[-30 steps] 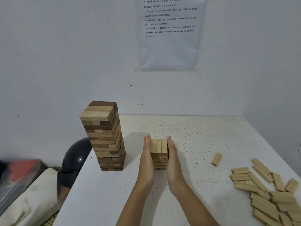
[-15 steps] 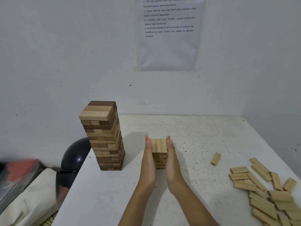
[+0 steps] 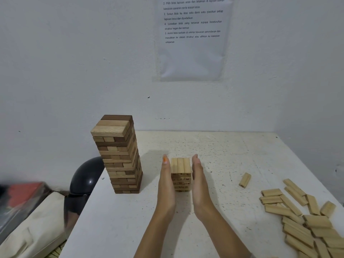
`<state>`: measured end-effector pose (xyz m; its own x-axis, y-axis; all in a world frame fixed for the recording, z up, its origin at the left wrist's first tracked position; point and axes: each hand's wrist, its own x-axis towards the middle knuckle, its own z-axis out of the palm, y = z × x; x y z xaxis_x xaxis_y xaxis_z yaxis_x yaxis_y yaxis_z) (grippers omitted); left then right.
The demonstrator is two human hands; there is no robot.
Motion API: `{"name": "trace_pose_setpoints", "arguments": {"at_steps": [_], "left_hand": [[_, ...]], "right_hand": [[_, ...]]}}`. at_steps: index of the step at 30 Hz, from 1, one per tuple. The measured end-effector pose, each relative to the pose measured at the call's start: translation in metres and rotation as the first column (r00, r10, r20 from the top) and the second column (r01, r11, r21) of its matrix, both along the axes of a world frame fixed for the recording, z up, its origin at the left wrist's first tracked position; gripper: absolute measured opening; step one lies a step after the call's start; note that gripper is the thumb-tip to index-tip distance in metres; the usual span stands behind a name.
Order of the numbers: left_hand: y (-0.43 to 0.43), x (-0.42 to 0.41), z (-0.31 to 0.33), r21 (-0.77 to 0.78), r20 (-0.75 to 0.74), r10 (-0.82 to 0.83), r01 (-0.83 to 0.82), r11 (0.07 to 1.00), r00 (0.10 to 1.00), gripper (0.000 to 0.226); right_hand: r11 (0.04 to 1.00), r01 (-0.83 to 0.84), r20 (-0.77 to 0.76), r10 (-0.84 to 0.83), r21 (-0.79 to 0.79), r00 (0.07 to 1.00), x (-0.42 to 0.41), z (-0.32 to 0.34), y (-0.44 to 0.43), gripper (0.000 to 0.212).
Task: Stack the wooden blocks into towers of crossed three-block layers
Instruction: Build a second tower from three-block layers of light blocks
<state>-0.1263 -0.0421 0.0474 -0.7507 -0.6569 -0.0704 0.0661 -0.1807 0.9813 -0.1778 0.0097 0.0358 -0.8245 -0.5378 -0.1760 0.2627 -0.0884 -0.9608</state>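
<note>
Leftmost, off the edge of the surface (image 3: 223, 146), lie a cream bag (image 3: 31, 226) and a black helmet (image 3: 87, 177), with a blurred red thing behind the bag. On the surface's left part stands the tall tower (image 3: 119, 155), many crossed layers of mixed dark and pale blocks, its top layers slightly askew. Next comes the left hand (image 3: 166, 183), flat and released, fingers straight and pointing away from the person, palm facing right. Just beside that palm stands the short tower (image 3: 181, 174), a few layers of pale blocks whose top three run away from the person. The right hand (image 3: 199, 181) mirrors the left on the tower's other side, equally flat and grasping nothing, palm facing left. So the short tower sits between the two palms; whether they touch its sides I cannot tell. Further right a lone block (image 3: 245, 180) lies on the surface, well apart from the hands. At the right edge is a loose pile (image 3: 307, 220) of pale blocks lying flat, some overlapping.
</note>
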Motion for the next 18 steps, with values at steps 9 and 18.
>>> {"name": "trace_pose_setpoints", "arguments": {"at_steps": [9, 18], "left_hand": [[0.030, 0.018, 0.012, -0.308, -0.244, 0.193, -0.265, 0.914, 0.950, 0.037], [0.087, 0.009, 0.011, -0.404, -0.174, -0.051, -0.024, 0.915, 0.983, 0.023]], "right_hand": [[0.980, 0.199, -0.205, -0.196, -0.004, 0.959, -0.002, 0.020, 0.046, 0.036], [0.926, 0.375, -0.311, -0.343, 0.045, 0.886, -0.004, 0.017, 0.123, 0.032]]}}
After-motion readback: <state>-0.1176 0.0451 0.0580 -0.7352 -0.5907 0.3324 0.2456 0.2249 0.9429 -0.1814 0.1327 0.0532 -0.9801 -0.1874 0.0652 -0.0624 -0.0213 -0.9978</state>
